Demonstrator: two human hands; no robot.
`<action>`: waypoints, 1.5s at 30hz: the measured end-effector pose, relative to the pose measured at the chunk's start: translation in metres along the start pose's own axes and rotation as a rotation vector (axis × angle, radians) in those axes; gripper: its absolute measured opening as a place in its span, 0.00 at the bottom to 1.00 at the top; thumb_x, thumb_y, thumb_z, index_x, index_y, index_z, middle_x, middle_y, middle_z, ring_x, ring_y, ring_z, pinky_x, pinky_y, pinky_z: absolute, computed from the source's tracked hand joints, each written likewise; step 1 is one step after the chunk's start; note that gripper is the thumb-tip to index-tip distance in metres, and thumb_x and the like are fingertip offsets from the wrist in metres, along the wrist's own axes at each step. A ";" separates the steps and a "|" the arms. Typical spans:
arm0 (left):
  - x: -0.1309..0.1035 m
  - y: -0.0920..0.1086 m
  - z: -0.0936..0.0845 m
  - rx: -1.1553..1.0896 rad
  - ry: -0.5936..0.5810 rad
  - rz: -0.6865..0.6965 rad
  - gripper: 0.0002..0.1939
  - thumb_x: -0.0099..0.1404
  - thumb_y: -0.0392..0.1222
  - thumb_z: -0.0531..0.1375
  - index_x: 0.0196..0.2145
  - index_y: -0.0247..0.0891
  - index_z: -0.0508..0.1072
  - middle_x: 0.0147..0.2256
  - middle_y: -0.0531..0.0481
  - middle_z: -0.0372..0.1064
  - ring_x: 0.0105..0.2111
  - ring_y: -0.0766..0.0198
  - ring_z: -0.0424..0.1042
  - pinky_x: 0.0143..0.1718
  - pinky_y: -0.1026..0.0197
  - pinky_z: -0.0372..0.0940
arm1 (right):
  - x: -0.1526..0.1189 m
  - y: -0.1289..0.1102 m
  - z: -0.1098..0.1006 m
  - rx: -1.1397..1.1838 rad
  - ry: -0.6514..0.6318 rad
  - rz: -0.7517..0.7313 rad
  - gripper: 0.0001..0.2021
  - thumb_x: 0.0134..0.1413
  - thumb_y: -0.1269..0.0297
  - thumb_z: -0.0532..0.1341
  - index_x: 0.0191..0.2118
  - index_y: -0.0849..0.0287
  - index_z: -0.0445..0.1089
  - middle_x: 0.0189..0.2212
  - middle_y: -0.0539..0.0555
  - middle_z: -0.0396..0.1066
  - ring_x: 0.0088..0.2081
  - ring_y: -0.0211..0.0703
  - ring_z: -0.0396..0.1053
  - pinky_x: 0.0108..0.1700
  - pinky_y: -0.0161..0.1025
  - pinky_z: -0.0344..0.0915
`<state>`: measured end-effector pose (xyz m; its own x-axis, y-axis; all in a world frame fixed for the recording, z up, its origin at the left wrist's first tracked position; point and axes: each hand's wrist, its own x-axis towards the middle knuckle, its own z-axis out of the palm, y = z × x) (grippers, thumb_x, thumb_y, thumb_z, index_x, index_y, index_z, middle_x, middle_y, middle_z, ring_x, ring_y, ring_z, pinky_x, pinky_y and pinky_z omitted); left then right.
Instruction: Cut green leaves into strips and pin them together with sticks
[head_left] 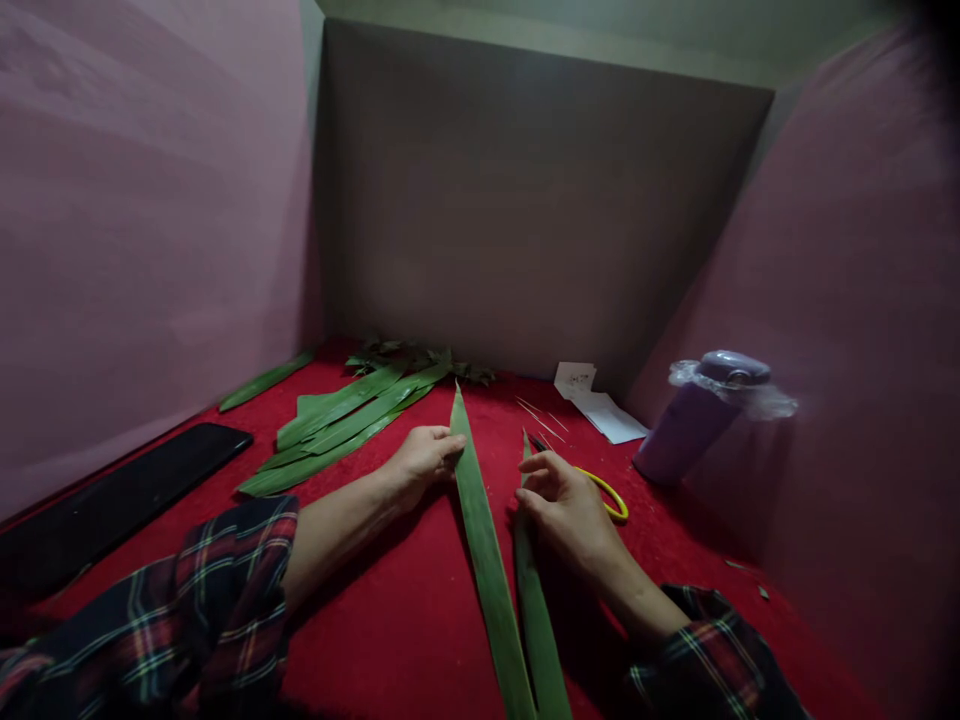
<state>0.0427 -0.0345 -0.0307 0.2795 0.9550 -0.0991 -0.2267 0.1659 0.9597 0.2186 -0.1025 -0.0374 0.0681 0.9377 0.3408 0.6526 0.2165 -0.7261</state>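
Note:
Pinched between the thumb and fingers of my left hand point(429, 462) is a long green leaf strip point(487, 560), near its pointed tip. It runs toward me down the middle of the view. To its right, my right hand point(564, 500) has its fingers closed at the upper part of a second, narrower leaf strip point(538, 610). The two strips spread apart at the top and meet near the bottom edge; whether they are joined there I cannot tell. Scissors with a yellow handle point(615, 495) lie just behind my right hand, which partly hides them.
A pile of green leaves point(352, 425) lies at the back left, with one leaf point(266, 382) by the wall. A black flat object point(135, 490) rests at left. Thin sticks point(541, 418), white papers point(607, 415) and a purple tumbler point(686, 425) with plastic wrap stand or lie at right on the red cloth point(375, 620).

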 end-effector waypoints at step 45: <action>-0.026 0.009 0.011 0.017 -0.414 -0.433 0.12 0.49 0.35 0.64 0.33 0.30 0.68 0.30 0.36 0.73 0.24 0.59 0.74 0.19 0.67 0.61 | 0.006 0.014 0.000 -0.026 -0.200 0.209 0.10 0.55 0.62 0.50 0.25 0.57 0.60 0.14 0.46 0.65 0.10 0.36 0.65 0.07 0.27 0.56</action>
<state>0.0438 -0.0609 -0.0168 0.6839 0.6260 -0.3748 0.0031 0.5112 0.8594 0.2284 -0.0939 -0.0454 0.0543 0.9968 0.0588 0.6595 0.0084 -0.7516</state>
